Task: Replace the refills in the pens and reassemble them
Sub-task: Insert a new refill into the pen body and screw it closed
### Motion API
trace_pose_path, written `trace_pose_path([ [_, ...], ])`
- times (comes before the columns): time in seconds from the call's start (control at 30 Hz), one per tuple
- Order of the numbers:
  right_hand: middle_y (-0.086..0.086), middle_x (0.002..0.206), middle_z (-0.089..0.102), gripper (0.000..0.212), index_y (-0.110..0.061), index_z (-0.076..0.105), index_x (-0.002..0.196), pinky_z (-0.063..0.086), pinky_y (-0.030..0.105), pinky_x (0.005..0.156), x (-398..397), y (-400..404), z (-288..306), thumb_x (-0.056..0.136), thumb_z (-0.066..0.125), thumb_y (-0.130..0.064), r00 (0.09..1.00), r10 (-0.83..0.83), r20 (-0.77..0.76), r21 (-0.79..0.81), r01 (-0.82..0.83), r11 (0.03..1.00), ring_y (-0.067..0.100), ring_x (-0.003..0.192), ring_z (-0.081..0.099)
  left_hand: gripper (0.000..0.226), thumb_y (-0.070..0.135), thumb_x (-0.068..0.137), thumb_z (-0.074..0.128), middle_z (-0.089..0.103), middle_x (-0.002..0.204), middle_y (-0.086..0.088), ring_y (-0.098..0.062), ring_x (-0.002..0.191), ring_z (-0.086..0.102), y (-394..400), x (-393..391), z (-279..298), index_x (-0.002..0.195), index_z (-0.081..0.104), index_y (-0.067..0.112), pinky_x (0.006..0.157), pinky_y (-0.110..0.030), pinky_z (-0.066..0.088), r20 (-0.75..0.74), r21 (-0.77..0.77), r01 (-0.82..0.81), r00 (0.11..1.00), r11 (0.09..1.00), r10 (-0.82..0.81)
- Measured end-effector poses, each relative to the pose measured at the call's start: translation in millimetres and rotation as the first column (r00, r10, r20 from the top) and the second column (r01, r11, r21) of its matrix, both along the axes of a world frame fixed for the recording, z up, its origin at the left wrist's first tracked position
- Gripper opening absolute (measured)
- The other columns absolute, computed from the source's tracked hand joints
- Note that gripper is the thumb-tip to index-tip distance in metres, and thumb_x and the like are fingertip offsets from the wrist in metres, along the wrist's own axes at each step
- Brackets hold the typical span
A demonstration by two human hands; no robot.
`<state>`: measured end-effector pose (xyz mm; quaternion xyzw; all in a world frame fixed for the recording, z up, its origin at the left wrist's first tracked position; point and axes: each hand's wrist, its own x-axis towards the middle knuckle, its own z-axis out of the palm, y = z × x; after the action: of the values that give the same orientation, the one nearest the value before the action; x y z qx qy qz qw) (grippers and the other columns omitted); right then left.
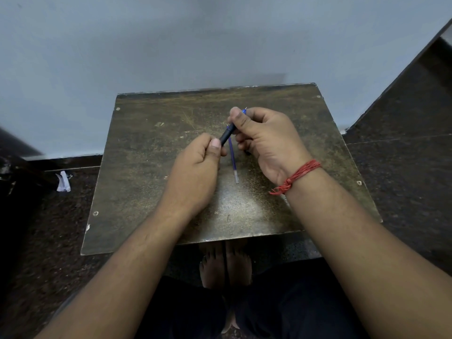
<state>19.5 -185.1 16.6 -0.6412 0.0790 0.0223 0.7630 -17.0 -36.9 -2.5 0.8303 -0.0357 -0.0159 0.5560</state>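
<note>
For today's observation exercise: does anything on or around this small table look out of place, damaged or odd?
Little stands out. The table top is scratched and worn. A scrap of white paper lies on the dark floor to its left. Both hands, left and right, hold a dark pen barrel, and a blue refill hangs loose below.

The room is dim, with soft light falling from above. A pale sheen sits on the worn table top (234,206) just toward six o'clock of centre. Corners at seven and five o'clock sink into shadow. Edges bend, wide-angle; the whole view is slightly soft.
</note>
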Motion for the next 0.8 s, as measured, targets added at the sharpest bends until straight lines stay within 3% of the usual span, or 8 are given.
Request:
trace_pose_path([
  [0.13, 0.000, 0.062, 0.061, 0.016, -0.007, 0.069, 0.078, 0.043, 0.020, 0.051, 1.2, 2.9, 1.0, 0.091, 0.071, -0.016, 1.000, -0.018, 0.025, 0.019, 0.017, 1.000, 0.006, 0.053, 0.052, 0.033, 0.048, 0.095, 0.040, 0.040, 0.051, 0.014, -0.007, 0.045, 0.031, 1.4, 4.5, -1.0, 0.079, 0.062, 0.030, 0.051, -0.030, 0.023, -0.111, -0.171, 0.012, 0.993, 0.985, -0.032],
  [0.23, -0.004, 0.058, 0.060, 0.016, -0.006, 0.068, 0.077, 0.042, 0.019, 0.051, 1.6, 5.0, 3.7, 0.091, 0.070, -0.013, 0.998, -0.029, 0.047, 0.064, 0.026, 0.998, 0.006, 0.052, 0.050, 0.033, 0.039, 0.104, 0.040, 0.034, 0.049, 0.013, -0.005, 0.041, 0.024, -0.4, 4.3, 4.9, 0.080, 0.059, 0.025, 0.048, -0.025, 0.020, -0.153, -0.295, 0.017, 0.986, 0.955, -0.065],
  [0.33, -0.003, 0.061, 0.062, 0.015, -0.006, 0.068, 0.077, 0.042, 0.020, 0.052, 1.8, 6.1, 7.2, 0.091, 0.069, -0.010, 0.996, -0.036, 0.080, 0.098, 0.028, 0.995, 0.007, 0.052, 0.050, 0.034, 0.024, 0.111, 0.033, 0.029, 0.048, 0.013, -0.002, 0.038, 0.020, -4.1, -0.2, 15.0, 0.086, 0.052, 0.012, 0.040, -0.018, 0.018, -0.198, -0.420, 0.019, 0.974, 0.908, -0.112],
  [0.5, -0.002, 0.067, 0.064, 0.017, -0.007, 0.068, 0.079, 0.042, 0.021, 0.055, 2.0, 4.1, 9.7, 0.095, 0.061, -0.003, 0.993, 0.029, 0.116, 0.187, -0.050, 0.981, 0.010, 0.057, 0.051, 0.034, 0.024, 0.111, 0.032, 0.025, 0.049, 0.009, -0.002, 0.037, 0.016, -1.0, -2.6, 20.1, 0.087, 0.051, 0.010, 0.036, -0.014, 0.018, -0.257, -0.610, 0.007, 0.944, 0.792, -0.207],
  [0.67, -0.003, 0.079, 0.064, 0.011, -0.010, 0.071, 0.097, 0.045, 0.021, 0.058, 0.3, 3.1, 1.3, 0.097, 0.063, -0.017, 0.994, 0.047, 0.095, -0.048, -0.043, 0.998, 0.006, 0.067, 0.056, 0.035, 0.027, 0.111, 0.033, 0.029, 0.049, 0.011, -0.003, 0.037, 0.019, -4.7, -2.2, 12.9, 0.086, 0.052, 0.013, 0.037, -0.017, 0.017, -0.283, -0.521, -0.055, 0.953, 0.852, -0.112],
  [0.8, 0.001, 0.077, 0.062, 0.012, -0.018, 0.064, 0.086, 0.045, 0.022, 0.057, -1.4, 5.1, 1.9, 0.090, 0.073, -0.026, 0.994, -0.036, 0.104, -0.185, 0.055, 0.981, 0.010, 0.068, 0.057, 0.037, 0.041, 0.104, 0.039, 0.036, 0.049, 0.013, -0.005, 0.041, 0.026, -2.1, 2.3, 3.8, 0.077, 0.060, 0.029, 0.046, -0.024, 0.022, -0.183, -0.336, -0.041, 0.983, 0.941, -0.023],
])
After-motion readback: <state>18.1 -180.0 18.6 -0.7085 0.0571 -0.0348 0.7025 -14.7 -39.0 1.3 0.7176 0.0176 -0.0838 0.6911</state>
